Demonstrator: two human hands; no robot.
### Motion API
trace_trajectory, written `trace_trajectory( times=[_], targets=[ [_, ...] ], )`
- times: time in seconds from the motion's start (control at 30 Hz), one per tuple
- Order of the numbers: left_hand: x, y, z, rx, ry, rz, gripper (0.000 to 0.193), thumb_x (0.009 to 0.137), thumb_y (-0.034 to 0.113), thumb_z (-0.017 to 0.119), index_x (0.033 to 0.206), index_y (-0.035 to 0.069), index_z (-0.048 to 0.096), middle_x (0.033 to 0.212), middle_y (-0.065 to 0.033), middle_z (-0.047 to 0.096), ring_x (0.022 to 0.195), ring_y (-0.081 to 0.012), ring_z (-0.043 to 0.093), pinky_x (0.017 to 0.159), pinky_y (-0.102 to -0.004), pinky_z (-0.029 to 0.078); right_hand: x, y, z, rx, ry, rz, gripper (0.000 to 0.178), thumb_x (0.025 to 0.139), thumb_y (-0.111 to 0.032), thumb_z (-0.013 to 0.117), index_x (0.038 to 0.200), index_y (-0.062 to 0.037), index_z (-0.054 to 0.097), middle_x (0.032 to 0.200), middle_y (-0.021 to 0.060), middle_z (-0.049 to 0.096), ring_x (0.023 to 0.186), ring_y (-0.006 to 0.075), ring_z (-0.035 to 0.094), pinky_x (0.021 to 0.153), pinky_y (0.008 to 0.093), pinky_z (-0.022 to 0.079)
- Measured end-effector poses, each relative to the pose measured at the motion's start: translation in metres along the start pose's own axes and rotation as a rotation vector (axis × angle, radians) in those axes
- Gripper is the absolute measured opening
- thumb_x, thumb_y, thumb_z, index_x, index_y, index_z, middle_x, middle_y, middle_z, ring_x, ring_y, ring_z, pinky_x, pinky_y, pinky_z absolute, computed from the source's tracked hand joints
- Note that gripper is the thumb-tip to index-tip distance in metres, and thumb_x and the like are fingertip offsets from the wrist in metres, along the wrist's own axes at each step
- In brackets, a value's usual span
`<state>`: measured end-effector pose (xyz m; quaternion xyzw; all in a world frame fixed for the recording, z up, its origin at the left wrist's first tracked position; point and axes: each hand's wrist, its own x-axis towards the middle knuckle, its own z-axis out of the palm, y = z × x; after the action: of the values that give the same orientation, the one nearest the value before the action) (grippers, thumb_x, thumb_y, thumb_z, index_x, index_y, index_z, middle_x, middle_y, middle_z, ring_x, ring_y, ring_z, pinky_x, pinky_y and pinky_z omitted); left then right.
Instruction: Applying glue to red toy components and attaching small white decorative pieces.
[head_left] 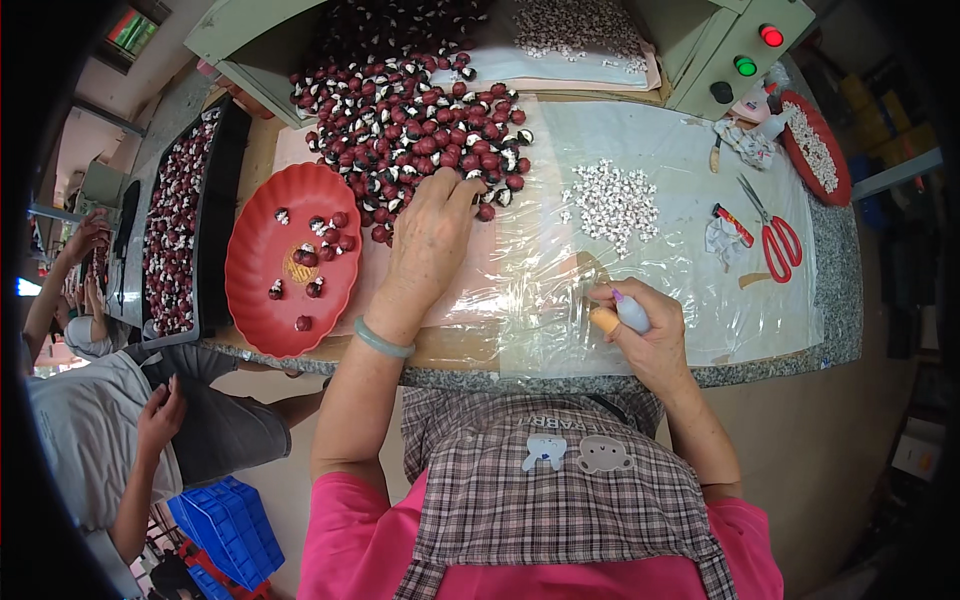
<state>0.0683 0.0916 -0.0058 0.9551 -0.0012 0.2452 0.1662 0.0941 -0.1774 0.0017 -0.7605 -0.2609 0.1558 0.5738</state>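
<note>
The two hands are apart. The left hand (435,225) reaches over the near edge of the heap of dark red, black and white balls (430,140), which lies on the bench (842,300); whether its fingertips are already closed on one ball, I cannot tell. The right hand (652,338) is wrapped around a small squeeze bottle (631,312) with a purple tip, above the clear plastic sheet (522,300).

For good picking, I think the left fingers should take one loose ball from this edge, by its sides, and not push into the heap, because round balls can roll away easily. Meanwhile the right hand should hold the bottle without pressing; otherwise a drop could fall on the sheet or on the small white pieces (618,205) lying just beyond. The red tray (255,305), to the left, carries a few balls, well separated; such spacing probably prevents them from touching.
</note>
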Motion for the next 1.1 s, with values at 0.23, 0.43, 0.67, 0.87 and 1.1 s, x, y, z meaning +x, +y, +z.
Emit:
trace_trajectory(
  times=[0.23,0.43,0.67,0.87,1.1],
  targets=[
    [0.001,0.000,0.001,0.022,-0.006,-0.016,0.026,0.077,0.000,0.062,0.102,0.003,0.058,0.090,-0.0121,0.053,0.086,-0.0313,0.056,0.071,-0.0401,0.048,-0.001,-0.001,-0.001,0.001,-0.020,-0.006,0.020,0.079,-0.007,0.071,0.097,-0.0006,0.064,0.091,0.0114,0.069,0.082,0.0191,0.068,0.071,0.0289,0.052],
    [-0.004,0.001,-0.007,-0.085,0.010,-0.129,0.020,0.085,0.006,0.060,0.104,0.002,0.058,0.085,-0.0091,0.052,0.078,-0.0230,0.056,0.065,-0.0327,0.046,-0.002,-0.009,-0.002,0.140,-0.031,0.147,0.016,0.081,-0.005,0.069,0.096,-0.0017,0.065,0.086,0.0061,0.068,0.070,0.0099,0.061,0.062,0.0237,0.050],
    [-0.033,0.038,-0.020,-1.702,-0.124,-0.706,0.028,0.097,0.028,0.051,0.108,0.003,0.059,0.088,-0.0010,0.056,0.074,-0.0055,0.049,0.058,-0.0177,0.038,0.004,-0.007,-0.006,0.275,-0.069,0.172,0.032,0.085,-0.005,0.062,0.115,-0.0046,0.049,0.087,0.0026,0.056,0.067,0.0060,0.049,0.055,0.0211,0.040],
    [-0.046,0.056,-0.024,-2.002,-0.242,-0.782,0.034,0.097,0.024,0.052,0.116,-0.004,0.056,0.098,-0.0054,0.061,0.089,-0.0086,0.059,0.079,-0.0180,0.050,0.006,-0.009,-0.008,0.536,-0.144,0.135,0.021,0.092,-0.009,0.051,0.111,-0.0024,0.045,0.096,0.0079,0.053,0.067,0.0079,0.051,0.052,0.0203,0.037],
    [-0.046,0.067,-0.029,-1.933,-0.298,-0.839,0.034,0.098,0.021,0.051,0.120,-0.003,0.056,0.096,-0.0045,0.061,0.092,-0.0080,0.059,0.081,-0.0168,0.049,0.006,-0.006,-0.010,0.551,0.006,0.109,0.018,0.090,-0.005,0.060,0.106,-0.0005,0.055,0.085,0.0073,0.059,0.065,0.0096,0.059,0.048,0.0196,0.044]
  ],
)
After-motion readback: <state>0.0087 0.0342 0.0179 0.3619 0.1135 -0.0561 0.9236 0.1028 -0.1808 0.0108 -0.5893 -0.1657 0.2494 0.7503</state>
